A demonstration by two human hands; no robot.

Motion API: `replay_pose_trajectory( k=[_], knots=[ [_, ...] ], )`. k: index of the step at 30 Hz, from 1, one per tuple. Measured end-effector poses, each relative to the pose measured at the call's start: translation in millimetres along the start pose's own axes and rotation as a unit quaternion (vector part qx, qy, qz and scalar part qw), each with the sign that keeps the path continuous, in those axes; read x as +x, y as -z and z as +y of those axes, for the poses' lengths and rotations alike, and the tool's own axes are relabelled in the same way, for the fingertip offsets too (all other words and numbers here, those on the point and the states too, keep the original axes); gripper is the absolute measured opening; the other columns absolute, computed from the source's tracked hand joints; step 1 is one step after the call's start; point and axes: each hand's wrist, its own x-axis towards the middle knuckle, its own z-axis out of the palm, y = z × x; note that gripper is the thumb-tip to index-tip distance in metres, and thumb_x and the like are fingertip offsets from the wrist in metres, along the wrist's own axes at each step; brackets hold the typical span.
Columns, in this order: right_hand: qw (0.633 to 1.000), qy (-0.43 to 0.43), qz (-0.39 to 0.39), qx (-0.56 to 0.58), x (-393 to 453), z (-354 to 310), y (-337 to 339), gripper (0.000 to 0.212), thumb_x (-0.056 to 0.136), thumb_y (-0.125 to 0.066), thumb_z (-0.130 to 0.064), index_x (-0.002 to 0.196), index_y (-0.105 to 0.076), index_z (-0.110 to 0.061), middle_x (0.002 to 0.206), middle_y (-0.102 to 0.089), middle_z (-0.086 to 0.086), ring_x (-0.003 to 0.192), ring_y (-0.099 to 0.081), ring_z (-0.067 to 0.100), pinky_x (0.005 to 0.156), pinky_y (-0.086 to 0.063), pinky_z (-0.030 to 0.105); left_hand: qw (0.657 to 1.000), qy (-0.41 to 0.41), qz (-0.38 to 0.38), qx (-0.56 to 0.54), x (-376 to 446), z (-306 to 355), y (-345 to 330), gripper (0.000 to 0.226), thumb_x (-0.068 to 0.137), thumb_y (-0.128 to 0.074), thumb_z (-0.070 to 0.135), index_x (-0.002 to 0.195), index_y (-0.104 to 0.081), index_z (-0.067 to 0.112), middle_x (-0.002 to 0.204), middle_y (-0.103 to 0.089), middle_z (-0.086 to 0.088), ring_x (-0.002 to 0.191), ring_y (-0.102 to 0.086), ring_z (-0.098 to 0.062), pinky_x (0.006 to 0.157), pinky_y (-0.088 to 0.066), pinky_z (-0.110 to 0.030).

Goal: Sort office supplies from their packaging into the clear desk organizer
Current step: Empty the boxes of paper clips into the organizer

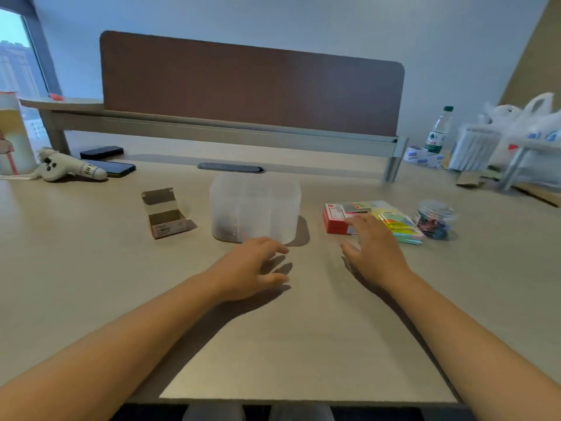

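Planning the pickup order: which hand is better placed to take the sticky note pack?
Right hand: its fingers already reach over the sticky note pack. The left hand hovers near the organizer.

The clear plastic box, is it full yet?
Not yet. The clear plastic organizer holds only something small at its bottom, and the little cardboard box sits open. Both hands hold nothing; the right hand reaches toward the colourful sticky-note packs. Those and the clear jar of clips remain.
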Motion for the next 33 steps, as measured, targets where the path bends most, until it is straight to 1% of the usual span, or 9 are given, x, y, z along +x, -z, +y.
replay_pose_trajectory(
  k=[2, 5, 10, 12, 15, 19, 24, 29, 33],
  knots=[
    [0.999, -0.035, -0.016, -0.003, -3, 14, 2, 0.045, 0.086, -0.052, -0.025, 0.127, -0.043, -0.009, 0.133, -0.045, 0.011, 0.122, -0.04, 0.026, 0.103, -0.033, 0.036, 0.999, -0.02, -0.04, 0.031, 13, 8, -10, 0.048, 0.084, -0.052, 0.045, 0.126, -0.046, 0.023, 0.133, -0.047, 0.002, 0.119, -0.044, -0.014, 0.1, -0.036, -0.026],
    [0.998, -0.065, -0.026, -0.004, 3, 26, 1, 0.044, 0.086, -0.052, -0.024, 0.125, -0.043, -0.007, 0.131, -0.046, 0.013, 0.121, -0.041, 0.028, 0.1, -0.034, 0.037, 0.998, -0.026, -0.047, 0.041, 29, 11, -15, 0.048, 0.084, -0.052, 0.047, 0.125, -0.048, 0.022, 0.13, -0.049, -0.001, 0.118, -0.044, -0.016, 0.102, -0.037, -0.031],
    [0.997, -0.045, -0.015, -0.058, 27, 42, -10, 0.042, 0.082, -0.054, -0.024, 0.12, -0.047, -0.008, 0.124, -0.051, 0.015, 0.113, -0.045, 0.032, 0.093, -0.037, 0.04, 0.997, -0.047, -0.04, 0.056, 40, 9, -21, 0.05, 0.083, -0.051, 0.05, 0.126, -0.048, 0.024, 0.131, -0.049, 0.002, 0.119, -0.043, -0.016, 0.102, -0.035, -0.033],
    [0.996, -0.045, -0.015, -0.077, 34, 48, -13, 0.041, 0.082, -0.055, -0.026, 0.119, -0.048, -0.01, 0.124, -0.053, 0.015, 0.113, -0.045, 0.033, 0.095, -0.034, 0.042, 0.997, -0.051, -0.038, 0.05, 40, 9, -22, 0.052, 0.082, -0.051, 0.053, 0.126, -0.048, 0.024, 0.132, -0.049, 0.003, 0.12, -0.043, -0.015, 0.103, -0.035, -0.033],
    [0.993, -0.041, -0.016, -0.109, 41, 56, -15, 0.038, 0.084, -0.055, -0.032, 0.116, -0.05, -0.011, 0.122, -0.056, 0.014, 0.111, -0.046, 0.032, 0.096, -0.031, 0.041, 0.997, -0.05, -0.038, 0.044, 40, 9, -22, 0.066, 0.071, -0.039, 0.062, 0.125, -0.049, 0.025, 0.131, -0.049, 0.004, 0.12, -0.043, -0.014, 0.103, -0.035, -0.032],
    [0.985, -0.049, -0.062, -0.156, 43, 62, -16, 0.047, 0.086, -0.049, -0.04, 0.123, -0.045, -0.011, 0.128, -0.046, 0.014, 0.118, -0.038, 0.031, 0.105, -0.024, 0.041, 0.997, -0.053, -0.033, 0.044, 39, 8, -24, 0.07, 0.066, -0.034, 0.062, 0.125, -0.048, 0.027, 0.132, -0.048, 0.008, 0.122, -0.041, -0.011, 0.103, -0.033, -0.029],
    [0.992, -0.061, -0.063, -0.087, 45, 61, -10, 0.041, 0.084, -0.057, -0.033, 0.12, -0.05, -0.014, 0.13, -0.051, 0.011, 0.125, -0.033, 0.03, 0.109, -0.025, 0.043, 0.997, -0.056, -0.032, 0.046, 37, 10, -24, 0.071, 0.067, -0.032, 0.062, 0.127, -0.045, 0.028, 0.135, -0.045, 0.01, 0.123, -0.039, -0.009, 0.104, -0.031, -0.025],
    [0.997, -0.06, -0.01, -0.051, 43, 63, -4, 0.049, 0.076, -0.067, -0.033, 0.118, -0.052, -0.013, 0.121, -0.056, 0.011, 0.112, -0.044, 0.027, 0.092, -0.037, 0.037, 0.997, -0.055, -0.032, 0.046, 39, 10, -22, 0.068, 0.07, -0.034, 0.063, 0.127, -0.045, 0.028, 0.134, -0.046, 0.009, 0.124, -0.039, -0.009, 0.104, -0.031, -0.026],
    [0.997, -0.051, 0.032, 0.05, 27, 58, 4, 0.058, 0.071, -0.073, -0.029, 0.119, -0.047, -0.012, 0.121, -0.05, 0.009, 0.11, -0.047, 0.023, 0.085, -0.041, 0.033, 0.997, -0.05, -0.035, 0.041, 38, 9, -21, 0.072, 0.069, -0.035, 0.068, 0.127, -0.047, 0.027, 0.134, -0.047, 0.008, 0.123, -0.04, -0.011, 0.104, -0.033, -0.027]
  ],
)
